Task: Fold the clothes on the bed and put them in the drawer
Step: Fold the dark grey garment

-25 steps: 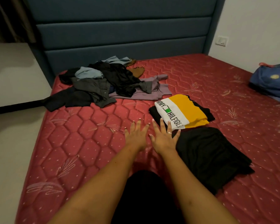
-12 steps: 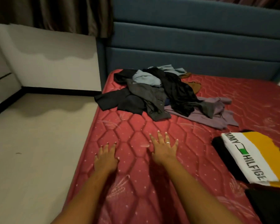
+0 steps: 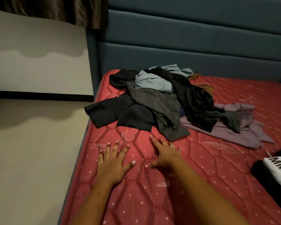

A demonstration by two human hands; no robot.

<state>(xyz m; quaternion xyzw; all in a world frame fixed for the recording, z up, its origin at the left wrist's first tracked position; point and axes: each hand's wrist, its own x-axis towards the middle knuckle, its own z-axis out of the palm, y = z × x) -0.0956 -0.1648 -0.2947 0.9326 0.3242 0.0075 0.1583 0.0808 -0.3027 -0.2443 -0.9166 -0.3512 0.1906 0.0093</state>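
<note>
A heap of unfolded clothes (image 3: 165, 101) lies on the red quilted mattress (image 3: 201, 176) near the headboard: black, grey, light blue, brown and lilac pieces tangled together. My left hand (image 3: 112, 161) rests flat on the mattress with fingers spread, close to the bed's left edge. My right hand (image 3: 165, 151) is also spread flat, its fingertips just short of the grey garment's (image 3: 162, 111) near corner. Neither hand holds anything. A folded white shirt with lettering (image 3: 279, 168) shows at the right edge, lying on a black garment.
A blue padded headboard (image 3: 193, 46) stands behind the heap. The bed's left edge drops to a pale floor (image 3: 31, 151). A pale wall with a dark skirting and a brown curtain (image 3: 55, 12) are at the far left.
The view has swung left and closer to the heap. Both hands have slid forward and apart across the mattress; the folded stack has moved almost out of view at the right.
</note>
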